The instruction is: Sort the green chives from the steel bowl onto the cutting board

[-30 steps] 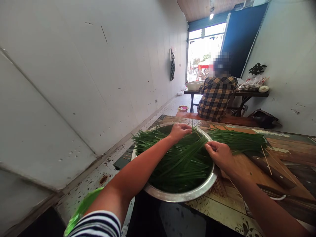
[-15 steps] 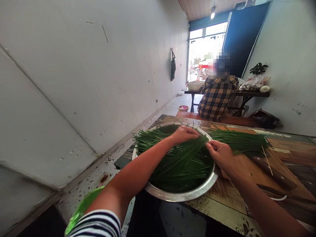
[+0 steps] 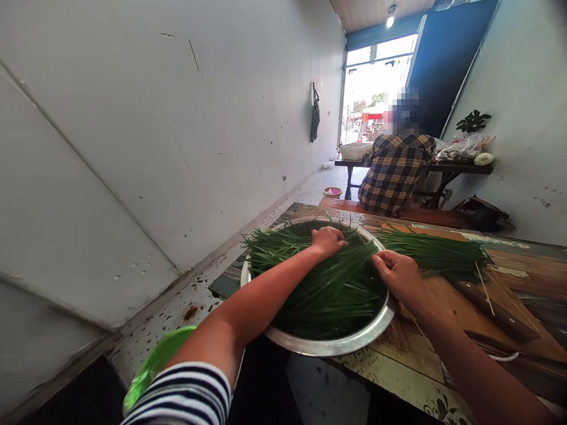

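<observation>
Hanging over green stalks [image 3: 328, 295] in the metal basin [image 3: 319, 347], the left hand [image 3: 328, 241] curls its fingers, any grip unclear; at the right rim, the right hand [image 3: 398, 273] pinches stalk ends; farther right lies another bunch [image 3: 436, 251].

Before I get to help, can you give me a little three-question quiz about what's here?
1. True or false: all the long green leaves are inside the metal bowl.
2. Which pattern is on the sleeve of the left arm reaching over the bowl? A, dots; B, stripes; C, flowers.
3. Fill in: the ____ hand is nearer the wooden board.

Key: 1, false, some lie beside the bowl; 2, B; 3, right hand.
</observation>
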Tool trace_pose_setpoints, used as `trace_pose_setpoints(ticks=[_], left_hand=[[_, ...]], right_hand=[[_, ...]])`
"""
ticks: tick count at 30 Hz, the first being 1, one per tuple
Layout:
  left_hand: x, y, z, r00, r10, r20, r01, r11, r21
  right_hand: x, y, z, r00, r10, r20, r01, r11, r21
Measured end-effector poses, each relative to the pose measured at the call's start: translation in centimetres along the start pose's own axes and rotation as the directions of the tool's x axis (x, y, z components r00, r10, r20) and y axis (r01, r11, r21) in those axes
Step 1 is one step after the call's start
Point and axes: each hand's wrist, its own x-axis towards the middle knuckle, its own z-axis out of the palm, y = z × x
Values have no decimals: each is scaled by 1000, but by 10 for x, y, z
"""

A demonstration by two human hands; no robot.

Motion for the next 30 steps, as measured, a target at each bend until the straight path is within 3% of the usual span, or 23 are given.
trace_pose_setpoints(ticks=[4,7,10,15,18,25,30], left_hand=[[-5,7,-1,999,22,-34,-23,1000,-18],[-6,11,-7,999,29,-31,-35,979,-200],[-6,15,-13,1000,19,-4,-19,910,-413],[-9,21,-25,992,-87,88,124,757,-642],[-9,19,-29,984,-134,116,177,700,-692],[-3,10,-25,977,-187,104,205,673,-711],[-4,9,-26,984,-150,100,176,681,-710]], right_hand=[[-1,-1,0,1000,2,-14,-2,1000,-8],[-2,-4,0,1000,10,-18,-10,1000,-4],[-2,-6,-1,1000,8,-13,-8,1000,-1],[-2,-6,-1,1000,-9,-5,9,1000,18],[-1,-3,0,1000,-5,-9,6,1000,19],[-2,-2,1,1000,20,-3,-20,999,48],[-2,-4,-1,1000,7,1,-7,1000,30]])
